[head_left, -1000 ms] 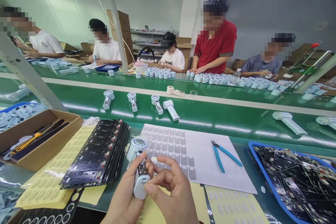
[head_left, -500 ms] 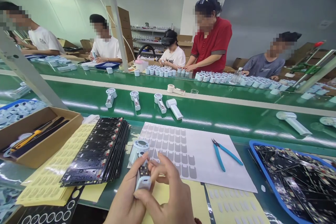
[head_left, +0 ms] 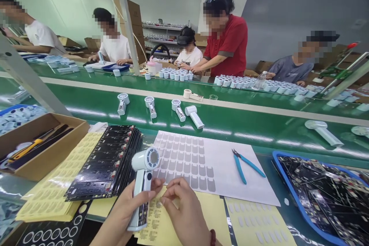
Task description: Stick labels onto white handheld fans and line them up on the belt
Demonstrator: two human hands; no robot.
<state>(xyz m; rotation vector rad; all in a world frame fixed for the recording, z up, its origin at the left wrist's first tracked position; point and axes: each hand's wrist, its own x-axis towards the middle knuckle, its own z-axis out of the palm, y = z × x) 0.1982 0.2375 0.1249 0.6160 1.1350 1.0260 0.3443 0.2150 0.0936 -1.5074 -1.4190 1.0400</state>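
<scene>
A light blue handheld fan [head_left: 139, 182] stands nearly upright in my left hand [head_left: 125, 205], its round head at the top and its open handle showing a dark circuit board. The left fingers wrap round the handle, with the thumb across its front. My right hand [head_left: 186, 207] is just right of the fan, thumb and fingertips pinched together; whatever lies between them is too small to make out. Beneath it is a yellow sheet [head_left: 209, 219] with small dark print. Behind the hands, a white sheet of grey stickers [head_left: 207, 173] lies on the bench.
Blue-handled cutters [head_left: 240, 171] lie on the white sheet. A stack of black circuit boards [head_left: 100, 165] and a cardboard box [head_left: 63, 150] of tools are on the left. At right is a blue tray [head_left: 291, 184] of boards. Several fans [head_left: 194, 117] line the green belt; co-workers sit beyond.
My left hand has turned the fan more upright and moved it left, its head now raised. My right hand has come off the handle and moved lower, over the yellow sheet.
</scene>
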